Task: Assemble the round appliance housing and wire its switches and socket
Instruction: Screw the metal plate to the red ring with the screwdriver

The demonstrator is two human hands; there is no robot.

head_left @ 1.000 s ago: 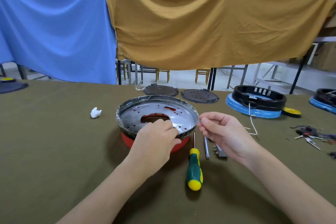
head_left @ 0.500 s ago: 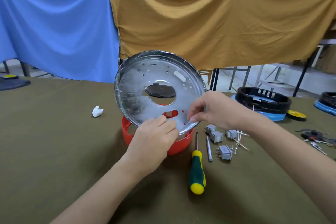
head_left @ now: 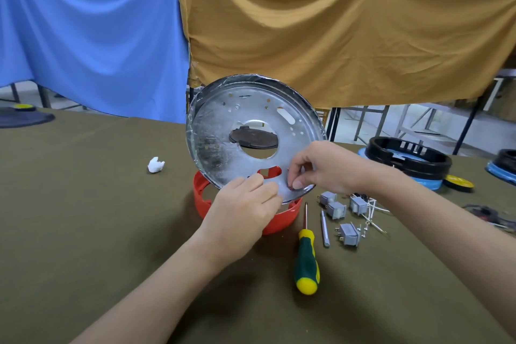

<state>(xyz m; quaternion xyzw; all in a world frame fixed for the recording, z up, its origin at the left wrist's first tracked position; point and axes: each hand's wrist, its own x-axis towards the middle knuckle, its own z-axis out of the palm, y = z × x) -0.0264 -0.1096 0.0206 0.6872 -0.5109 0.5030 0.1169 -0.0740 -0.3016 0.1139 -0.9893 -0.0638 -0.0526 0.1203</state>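
Both hands (head_left: 240, 212) (head_left: 321, 167) hold tilted metal plate (head_left: 223, 131).

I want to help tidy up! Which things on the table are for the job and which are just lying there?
For the job:
metal plate, held tilted by left hand and right hand
red housing
grey switches
screwdriver

Just lying about:
white scrap
black ring
yellow disc

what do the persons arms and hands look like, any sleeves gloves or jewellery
Both forearms are bare as far as the frame shows, with no sleeves in view. The left hand and right hand wear no gloves, and no rings, watch or wristband are visible. The fingernails that show are short and unpainted.
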